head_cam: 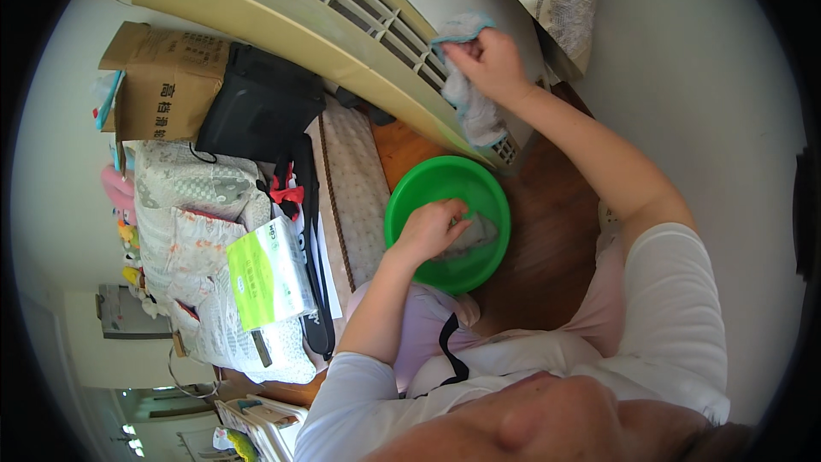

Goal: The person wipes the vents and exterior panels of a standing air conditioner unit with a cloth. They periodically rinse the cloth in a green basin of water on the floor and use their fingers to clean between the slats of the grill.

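In my right hand [490, 64] is a pale grey cloth [478, 112] with light blue edging, pinched by a bunched upper part. The cloth lies against the slatted grille [385, 25] of a tall cream-coloured appliance [308, 32], which looks like a standing air conditioner, and its lower end hangs down the side. My left hand [436, 228] is over a green plastic basin [397, 205], fingers curled and thumb apart, with nothing visible between them. Below that hand, a greyish cloth [478, 234] lies in the basin, apparently in water.
At the left, a bed [359, 186] bears a cardboard box [170, 90], a black case [263, 102], folded quilts [199, 173], a green-and-white tissue pack [269, 276] and a black strap [314, 308]. A patterned curtain [564, 6] hangs behind the appliance. Dark wooden floor [545, 231] lies beside the basin.
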The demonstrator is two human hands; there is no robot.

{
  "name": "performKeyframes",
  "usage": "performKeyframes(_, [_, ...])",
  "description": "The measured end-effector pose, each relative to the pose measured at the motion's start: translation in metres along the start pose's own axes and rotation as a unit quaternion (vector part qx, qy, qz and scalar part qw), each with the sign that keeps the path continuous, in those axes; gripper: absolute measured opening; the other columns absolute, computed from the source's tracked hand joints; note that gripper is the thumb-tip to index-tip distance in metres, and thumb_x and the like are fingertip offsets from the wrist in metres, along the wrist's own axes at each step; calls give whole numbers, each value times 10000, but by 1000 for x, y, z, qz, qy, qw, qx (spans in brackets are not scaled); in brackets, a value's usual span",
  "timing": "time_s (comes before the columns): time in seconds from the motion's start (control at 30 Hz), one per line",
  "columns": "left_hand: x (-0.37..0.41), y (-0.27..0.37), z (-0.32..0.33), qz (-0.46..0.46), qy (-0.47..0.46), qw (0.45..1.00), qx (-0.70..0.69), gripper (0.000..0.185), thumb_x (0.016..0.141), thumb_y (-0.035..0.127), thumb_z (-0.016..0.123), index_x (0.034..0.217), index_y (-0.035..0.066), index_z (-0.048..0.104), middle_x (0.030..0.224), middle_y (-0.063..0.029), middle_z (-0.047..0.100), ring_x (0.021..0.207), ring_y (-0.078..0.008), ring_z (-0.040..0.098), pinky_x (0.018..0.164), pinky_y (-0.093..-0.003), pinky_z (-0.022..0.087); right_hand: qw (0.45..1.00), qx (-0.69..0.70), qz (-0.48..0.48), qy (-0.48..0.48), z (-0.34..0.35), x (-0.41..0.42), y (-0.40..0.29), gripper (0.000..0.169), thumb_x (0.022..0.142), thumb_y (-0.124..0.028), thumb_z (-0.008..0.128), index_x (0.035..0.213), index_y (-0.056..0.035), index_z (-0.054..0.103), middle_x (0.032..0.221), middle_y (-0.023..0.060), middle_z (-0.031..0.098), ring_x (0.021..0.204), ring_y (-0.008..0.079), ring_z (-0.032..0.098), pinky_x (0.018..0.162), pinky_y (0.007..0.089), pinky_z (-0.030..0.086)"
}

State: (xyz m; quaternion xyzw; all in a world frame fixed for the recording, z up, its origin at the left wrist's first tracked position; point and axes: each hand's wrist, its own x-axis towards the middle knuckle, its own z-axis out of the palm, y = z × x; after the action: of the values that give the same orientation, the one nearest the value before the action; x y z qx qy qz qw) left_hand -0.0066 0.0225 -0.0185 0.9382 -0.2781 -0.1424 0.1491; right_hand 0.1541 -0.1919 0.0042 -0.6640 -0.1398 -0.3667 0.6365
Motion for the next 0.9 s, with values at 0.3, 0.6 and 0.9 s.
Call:
performKeyframes(0.3, [-11,2,1,-3,21,999,-31,173,849,183,665,956,49,640,820,-109,662,730,-270,654,643,-381,511,997,-17,-57,-58,-7,10,-8,322,784,-277,741,696,3,609,628,114,597,546,243,579,533,345,467])
performKeyframes(0.6, [-19,1,-5,-8,33,999,-33,182,845,196,658,944,45,634,824,-115,672,791,-316,648,671,-416,510,986,-111,-122,17,11,4,0,243,812,-259,694,760,-33,622,724,125,602,601,292,584,568,380,476])
performKeyframes(0.9, [-29,3,-12,0,42,999,-28,191,848,180,665,980,44,638,836,-106,664,734,-264,652,645,-372,512,979,-100,-177,-22,0,4,1,232,878,-223,683,917,3,650,703,30,599,592,114,546,553,271,452])
